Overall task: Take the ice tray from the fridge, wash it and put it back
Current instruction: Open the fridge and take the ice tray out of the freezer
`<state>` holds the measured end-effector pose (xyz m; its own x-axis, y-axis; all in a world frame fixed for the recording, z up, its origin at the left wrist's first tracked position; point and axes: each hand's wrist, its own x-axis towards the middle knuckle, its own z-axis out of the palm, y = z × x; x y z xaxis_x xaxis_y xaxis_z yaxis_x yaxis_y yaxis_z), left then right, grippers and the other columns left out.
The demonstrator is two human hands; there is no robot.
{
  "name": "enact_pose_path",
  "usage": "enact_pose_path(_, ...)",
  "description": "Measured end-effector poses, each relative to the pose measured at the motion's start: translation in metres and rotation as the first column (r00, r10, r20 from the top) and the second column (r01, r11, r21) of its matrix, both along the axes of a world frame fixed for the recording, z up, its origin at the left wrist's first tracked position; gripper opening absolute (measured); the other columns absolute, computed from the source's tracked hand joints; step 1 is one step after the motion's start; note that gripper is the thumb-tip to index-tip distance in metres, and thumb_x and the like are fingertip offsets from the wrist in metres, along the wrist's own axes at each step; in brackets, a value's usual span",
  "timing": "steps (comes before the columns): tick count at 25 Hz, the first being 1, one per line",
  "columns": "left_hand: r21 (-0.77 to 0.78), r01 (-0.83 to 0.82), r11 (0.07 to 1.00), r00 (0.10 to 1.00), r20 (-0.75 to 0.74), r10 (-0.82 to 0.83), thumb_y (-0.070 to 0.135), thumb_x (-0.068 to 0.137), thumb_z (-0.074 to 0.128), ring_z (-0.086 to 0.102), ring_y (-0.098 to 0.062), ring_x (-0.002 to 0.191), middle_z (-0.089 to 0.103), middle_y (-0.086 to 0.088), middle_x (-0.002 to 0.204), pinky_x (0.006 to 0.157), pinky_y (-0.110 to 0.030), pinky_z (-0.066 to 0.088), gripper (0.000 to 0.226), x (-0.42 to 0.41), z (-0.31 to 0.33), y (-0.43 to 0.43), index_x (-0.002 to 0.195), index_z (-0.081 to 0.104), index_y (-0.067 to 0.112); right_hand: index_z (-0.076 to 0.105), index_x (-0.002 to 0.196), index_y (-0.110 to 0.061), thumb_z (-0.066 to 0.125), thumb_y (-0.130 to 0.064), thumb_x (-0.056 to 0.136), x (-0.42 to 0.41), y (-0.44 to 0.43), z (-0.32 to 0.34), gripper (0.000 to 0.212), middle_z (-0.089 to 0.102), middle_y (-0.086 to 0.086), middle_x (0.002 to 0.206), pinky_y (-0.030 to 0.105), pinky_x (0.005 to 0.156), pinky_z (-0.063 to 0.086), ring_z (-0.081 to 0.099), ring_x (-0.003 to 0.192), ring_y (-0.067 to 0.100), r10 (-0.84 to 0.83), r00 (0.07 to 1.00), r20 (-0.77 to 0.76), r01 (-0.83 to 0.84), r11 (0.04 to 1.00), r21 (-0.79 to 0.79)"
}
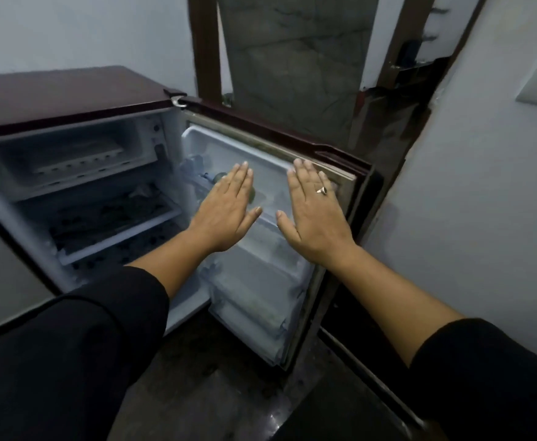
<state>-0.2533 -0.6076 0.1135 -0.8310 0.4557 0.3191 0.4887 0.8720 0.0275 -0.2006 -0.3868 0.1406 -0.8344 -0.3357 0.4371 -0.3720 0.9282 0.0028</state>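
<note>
Fetch step's barely begun I'd say: left hand (pixel 229 211) and right hand (pixel 314 218) hover flat, fingers straight, holding nothing, with the ice tray (pixel 79 160) up-left of them in the freezer compartment (pixel 133 128), so reach in there next.

Ice tray (pixel 79 159) in top compartment (pixel 135 130) of fridge (pixel 53 97); door (pixel 254 300) open rightward; left hand (pixel 229 210), right hand (pixel 314 216) before door.

No readable text, label, brand or number on the fridge (pixel 69 98), its door (pixel 260 148) or the wall (pixel 483 186).
</note>
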Motion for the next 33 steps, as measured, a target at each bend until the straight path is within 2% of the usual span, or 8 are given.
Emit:
enact_pose_path(4,-0.012,-0.165,0.986,0.986,0.032,0.165,0.061,0.106,0.013,0.0,-0.028,0.164,0.001,-0.018,0.176,0.133,-0.046,0.011,0.086,0.015,-0.022,-0.077,0.167,0.006,0.0,0.017,0.164,-0.001,0.035,-0.048,0.102,-0.022,-0.073,-0.026,0.079,0.01,0.018,0.173,0.046,0.131,0.004,0.004,0.161,0.028,0.128,0.987,0.096,-0.131,0.991,0.016)
enact_pose_path(7,0.007,-0.276,0.961,0.96,0.058,0.275,0.056,0.108,0.022,0.003,-0.029,0.164,0.004,-0.018,0.176,0.133,-0.047,0.013,0.082,0.018,-0.032,-0.136,0.166,0.01,0.0,0.018,0.164,-0.001,0.033,-0.049,0.103,-0.046,-0.126,-0.043,0.079,0.011,0.018,0.173,0.046,0.131,0.006,0.006,0.161,0.029,0.195,0.967,0.161,-0.202,0.979,0.026)
enact_pose_path(10,0.008,-0.379,0.925,0.922,0.086,0.377,0.052,0.11,0.03,0.0,-0.027,0.164,0.002,-0.016,0.176,0.134,-0.044,0.009,0.079,0.01,-0.041,-0.196,0.167,0.008,0.001,0.019,0.164,-0.001,0.032,-0.049,0.102,-0.077,-0.178,-0.058,0.079,0.013,0.019,0.172,0.046,0.131,0.005,0.007,0.161,0.03,0.249,0.943,0.219,-0.263,0.964,0.034)
enact_pose_path(14,-0.008,-0.478,0.878,0.871,0.124,0.475,0.052,0.111,0.028,-0.006,-0.026,0.164,-0.003,-0.014,0.177,0.134,-0.041,0.004,0.079,-0.017,-0.054,-0.263,0.168,0.003,0.003,0.022,0.163,0.0,0.03,-0.049,0.1,-0.126,-0.238,-0.075,0.08,0.018,0.019,0.171,0.046,0.131,0.008,0.012,0.16,0.032,0.3,0.915,0.271,-0.319,0.947,0.031)
enact_pose_path(20,0.005,-0.559,0.829,0.821,0.141,0.553,0.05,0.111,0.029,-0.007,-0.026,0.164,-0.004,-0.013,0.177,0.134,-0.043,0.002,0.078,-0.07,-0.072,-0.323,0.168,0.002,0.004,0.022,0.162,-0.001,0.033,-0.048,0.103,-0.205,-0.297,-0.092,0.077,0.02,0.018,0.171,0.045,0.131,0.01,0.013,0.16,0.031,0.349,0.9,0.261,-0.361,0.933,-0.002)
enact_pose_path(24,-0.003,-0.593,0.805,0.8,0.114,0.59,0.055,0.108,0.022,0.007,-0.032,0.163,0.011,-0.02,0.175,0.133,-0.046,0.01,0.08,-0.101,-0.091,-0.354,0.166,0.012,0.001,0.021,0.163,-0.002,0.026,-0.053,0.1,-0.254,-0.321,-0.103,0.081,0.019,0.018,0.171,0.044,0.131,0.009,0.012,0.16,0.03,0.385,0.884,0.266,-0.401,0.916,0.006)
enact_pose_path(29,-0.025,-0.663,0.748,0.742,0.107,0.662,0.057,0.106,0.023,0.012,-0.035,0.162,0.015,-0.022,0.174,0.133,-0.046,0.013,0.083,-0.134,-0.108,-0.389,0.166,0.015,0.0,0.03,0.158,0.001,0.03,-0.053,0.099,-0.315,-0.359,-0.109,0.08,0.032,0.021,0.164,0.046,0.128,0.018,0.026,0.153,0.034,0.461,0.849,0.256,-0.481,0.877,0.014)
enact_pose_path(33,-0.032,-0.689,0.724,0.721,0.073,0.689,0.064,0.099,0.016,0.019,-0.038,0.16,0.019,-0.024,0.172,0.131,-0.049,0.018,0.093,-0.165,-0.106,-0.41,0.165,0.017,-0.001,0.027,0.16,0.001,0.032,-0.053,0.101,-0.36,-0.393,-0.112,0.081,0.029,0.023,0.165,0.047,0.127,0.021,0.025,0.154,0.036,0.488,0.836,0.252,-0.508,0.861,0.017)
